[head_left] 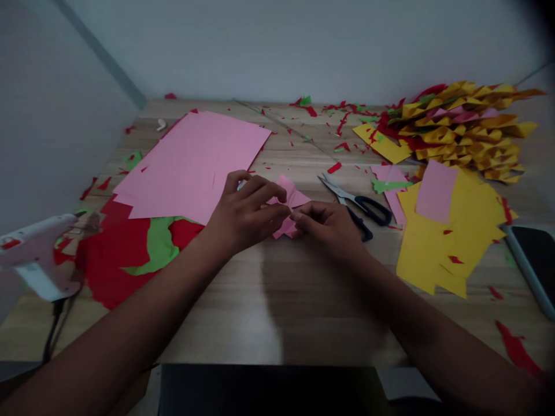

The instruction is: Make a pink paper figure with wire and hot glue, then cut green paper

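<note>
A small pink paper flower (295,197) with folded, pointed petals is between my hands over the middle of the table. My left hand (247,212) comes at it from the left, thumb and fingers pinched near its centre. From the right, my right hand (333,226) pinches the flower with thumb and forefinger, close to the left fingertips. My fingers cover part of its middle. Just beyond my right hand lie scissors (353,202) with dark handles, blades slightly apart.
Pink sheets (195,162) and red paper (115,254) lie left, beside a glue gun (41,254). At right are yellow sheets (451,242), a phone (535,260) and a pile of folded yellow paper pieces (472,133). Red and green scraps litter the wooden table (225,312).
</note>
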`<action>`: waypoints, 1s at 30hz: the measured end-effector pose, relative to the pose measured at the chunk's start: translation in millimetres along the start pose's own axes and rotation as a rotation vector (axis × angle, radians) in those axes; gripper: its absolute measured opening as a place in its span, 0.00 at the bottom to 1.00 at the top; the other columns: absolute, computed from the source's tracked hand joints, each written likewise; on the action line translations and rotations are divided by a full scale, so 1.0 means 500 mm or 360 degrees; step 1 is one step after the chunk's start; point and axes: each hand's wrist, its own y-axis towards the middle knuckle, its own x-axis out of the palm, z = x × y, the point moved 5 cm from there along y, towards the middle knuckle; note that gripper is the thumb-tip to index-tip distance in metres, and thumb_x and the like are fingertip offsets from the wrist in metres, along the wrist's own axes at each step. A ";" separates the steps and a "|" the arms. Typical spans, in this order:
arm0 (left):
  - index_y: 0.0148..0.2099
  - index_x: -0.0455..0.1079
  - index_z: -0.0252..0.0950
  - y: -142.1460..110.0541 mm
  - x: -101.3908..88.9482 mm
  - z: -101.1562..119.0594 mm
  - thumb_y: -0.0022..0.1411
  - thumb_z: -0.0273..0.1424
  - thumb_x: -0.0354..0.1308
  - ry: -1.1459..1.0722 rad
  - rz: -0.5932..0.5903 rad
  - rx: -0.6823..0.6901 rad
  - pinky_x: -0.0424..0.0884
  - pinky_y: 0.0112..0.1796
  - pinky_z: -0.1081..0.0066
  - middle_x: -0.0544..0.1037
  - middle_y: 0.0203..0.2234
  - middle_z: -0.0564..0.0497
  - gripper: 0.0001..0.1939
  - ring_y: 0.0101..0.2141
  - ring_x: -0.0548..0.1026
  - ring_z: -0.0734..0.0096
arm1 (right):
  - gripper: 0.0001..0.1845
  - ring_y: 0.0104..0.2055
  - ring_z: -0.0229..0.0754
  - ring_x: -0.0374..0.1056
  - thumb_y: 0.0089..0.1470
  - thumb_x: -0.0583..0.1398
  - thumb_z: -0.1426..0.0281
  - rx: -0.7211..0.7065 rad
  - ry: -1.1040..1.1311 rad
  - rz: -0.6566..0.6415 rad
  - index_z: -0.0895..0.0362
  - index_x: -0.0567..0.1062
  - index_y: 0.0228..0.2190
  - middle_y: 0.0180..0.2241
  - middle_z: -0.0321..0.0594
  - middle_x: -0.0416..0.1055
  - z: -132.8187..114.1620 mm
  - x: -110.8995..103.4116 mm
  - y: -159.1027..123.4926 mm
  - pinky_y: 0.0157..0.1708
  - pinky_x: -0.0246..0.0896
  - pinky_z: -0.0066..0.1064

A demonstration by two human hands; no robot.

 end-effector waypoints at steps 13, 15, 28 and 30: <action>0.37 0.70 0.41 -0.002 -0.009 0.026 0.63 0.27 0.57 0.0150 0.0042 0.0021 0.60 0.47 0.60 0.82 0.37 0.59 0.03 0.36 0.75 0.71 | 0.13 0.25 0.36 0.69 0.54 0.63 0.61 -0.0078 0.0131 -0.0047 0.57 0.75 0.24 0.22 0.34 0.75 -0.011 0.017 -0.011 0.30 0.63 0.29; 0.38 0.71 0.42 -0.004 -0.008 0.028 0.64 0.28 0.57 0.0122 0.0047 -0.0031 0.60 0.48 0.58 0.82 0.38 0.58 0.04 0.38 0.75 0.70 | 0.13 0.25 0.36 0.69 0.54 0.63 0.61 -0.0084 0.0130 -0.0032 0.57 0.75 0.24 0.22 0.35 0.74 -0.012 0.017 -0.011 0.30 0.63 0.29; 0.32 0.74 0.41 -0.006 -0.008 0.030 0.57 0.28 0.65 -0.0165 -0.0202 -0.0750 0.54 0.51 0.50 0.79 0.46 0.49 0.03 0.50 0.71 0.57 | 0.14 0.28 0.38 0.69 0.57 0.61 0.62 -0.0262 -0.0221 0.0089 0.58 0.76 0.26 0.24 0.37 0.75 -0.022 0.009 -0.015 0.33 0.63 0.31; 0.33 0.75 0.41 -0.008 -0.008 0.029 0.57 0.28 0.65 -0.0164 -0.0196 -0.0761 0.54 0.51 0.49 0.78 0.46 0.49 0.03 0.50 0.72 0.57 | 0.14 0.28 0.38 0.69 0.56 0.61 0.61 -0.0256 -0.0176 0.0091 0.58 0.76 0.25 0.24 0.37 0.75 -0.020 0.009 -0.015 0.32 0.63 0.31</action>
